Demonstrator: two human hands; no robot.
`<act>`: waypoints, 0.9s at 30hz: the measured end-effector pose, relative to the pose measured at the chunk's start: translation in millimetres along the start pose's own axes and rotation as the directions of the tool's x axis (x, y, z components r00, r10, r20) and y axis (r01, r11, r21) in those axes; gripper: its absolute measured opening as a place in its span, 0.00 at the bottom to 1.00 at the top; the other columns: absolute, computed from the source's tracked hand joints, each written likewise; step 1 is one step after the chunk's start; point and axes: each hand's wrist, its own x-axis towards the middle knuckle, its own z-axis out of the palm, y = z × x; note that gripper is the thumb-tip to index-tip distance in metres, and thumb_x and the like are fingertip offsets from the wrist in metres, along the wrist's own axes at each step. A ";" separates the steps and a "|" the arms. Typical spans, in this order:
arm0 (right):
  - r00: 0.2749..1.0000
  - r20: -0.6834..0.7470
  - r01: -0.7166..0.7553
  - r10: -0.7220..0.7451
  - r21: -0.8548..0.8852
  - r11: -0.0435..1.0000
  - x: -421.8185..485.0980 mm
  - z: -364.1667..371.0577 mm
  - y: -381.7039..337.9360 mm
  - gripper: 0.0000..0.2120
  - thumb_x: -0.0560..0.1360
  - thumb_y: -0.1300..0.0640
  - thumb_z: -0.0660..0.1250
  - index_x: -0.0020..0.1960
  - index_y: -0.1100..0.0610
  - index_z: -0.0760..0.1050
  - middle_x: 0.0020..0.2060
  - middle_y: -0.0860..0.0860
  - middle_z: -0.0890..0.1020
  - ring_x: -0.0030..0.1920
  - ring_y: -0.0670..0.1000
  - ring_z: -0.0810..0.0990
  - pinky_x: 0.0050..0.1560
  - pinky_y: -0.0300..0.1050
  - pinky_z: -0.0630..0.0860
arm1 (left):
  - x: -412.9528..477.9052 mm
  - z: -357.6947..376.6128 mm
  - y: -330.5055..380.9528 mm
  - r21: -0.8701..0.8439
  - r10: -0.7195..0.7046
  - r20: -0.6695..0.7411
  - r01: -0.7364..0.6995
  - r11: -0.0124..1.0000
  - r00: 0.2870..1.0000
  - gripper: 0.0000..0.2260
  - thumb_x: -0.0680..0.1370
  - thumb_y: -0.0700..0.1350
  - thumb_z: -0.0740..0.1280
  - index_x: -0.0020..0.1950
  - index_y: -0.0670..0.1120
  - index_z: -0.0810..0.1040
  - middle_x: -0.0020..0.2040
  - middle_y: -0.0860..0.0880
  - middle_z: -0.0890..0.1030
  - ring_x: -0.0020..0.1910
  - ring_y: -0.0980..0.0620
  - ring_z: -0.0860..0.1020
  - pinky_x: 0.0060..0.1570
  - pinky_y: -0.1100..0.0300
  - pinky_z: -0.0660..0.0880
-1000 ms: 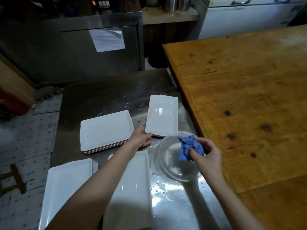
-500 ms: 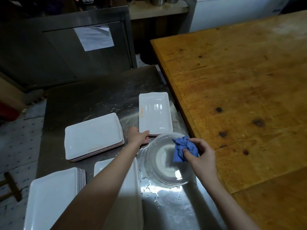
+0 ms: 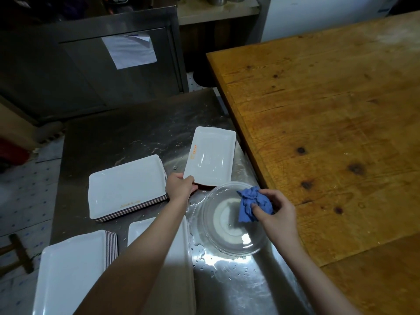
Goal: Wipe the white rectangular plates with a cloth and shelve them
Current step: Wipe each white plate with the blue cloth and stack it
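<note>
On the far left, past the bench's left edge, a grey dotted floor (image 3: pixel 25 194) is showing. At the back of the room a grey metal cabinet (image 3: pixel 91 83) is standing, and a sheet of white paper (image 3: pixel 129 51) is hanging on its door, one corner curling. A shiny steel bench (image 3: pixel 127 137) is carrying the plates. At its near left corner a tall stack of white plates (image 3: pixel 72 269) is sitting. Further back along the left side a second stack (image 3: pixel 127 187) is lying a bit crooked. A third pile (image 3: pixel 179 283) is lying at the near edge, partly hiding under the left arm (image 3: pixel 141 258). The left hand (image 3: pixel 180 187) is gripping the near left corner of a single white plate (image 3: pixel 210 155), fingers curling round its rim. That plate is lying toward the bench's right edge, wet and shining; I cannot tell if it is resting flat on the steel. Just beside it, nearer, a clear glass bowl (image 3: pixel 227 237) is sitting by the right edge, and water drops (image 3: pixel 211 264) are shining on the steel around it. The right hand (image 3: pixel 279 214) is holding a bunched blue cloth (image 3: pixel 252 203) over the bowl's far right rim, fingers squeezing round it. Right of the bench a big wooden table (image 3: pixel 329 110) is filling the room's right side.
</note>
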 end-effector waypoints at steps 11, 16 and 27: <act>0.999 0.030 0.022 -0.021 -0.035 0.999 -2.5 4.0 -2.0 0.19 0.65 0.70 0.73 0.46 0.48 0.77 0.42 0.43 0.81 0.43 0.39 0.80 0.39 0.31 0.76 | 7.2 -12.9 6.2 -0.136 0.022 -0.095 -0.035 0.990 0.995 0.04 0.75 0.37 0.65 0.48 0.44 0.77 0.35 0.50 0.76 0.31 0.51 0.77 0.49 0.49 0.81; 0.999 0.034 0.025 -0.024 -0.052 0.998 -3.4 4.5 -2.2 0.18 0.65 0.70 0.72 0.46 0.49 0.76 0.41 0.41 0.81 0.42 0.39 0.79 0.39 0.30 0.75 | 3.8 -12.5 0.0 -0.167 0.063 0.003 -0.061 0.984 0.998 0.13 0.69 0.35 0.72 0.53 0.42 0.79 0.43 0.46 0.84 0.41 0.47 0.80 0.48 0.54 0.80; 0.999 0.028 0.020 -0.018 -0.058 0.998 -6.6 5.8 -3.1 0.18 0.65 0.70 0.72 0.45 0.49 0.77 0.41 0.42 0.81 0.41 0.39 0.79 0.39 0.29 0.74 | -0.6 -3.6 11.7 -0.246 0.112 0.068 -0.092 0.965 0.991 0.29 0.68 0.31 0.73 0.63 0.45 0.64 0.57 0.50 0.77 0.55 0.50 0.78 0.56 0.54 0.76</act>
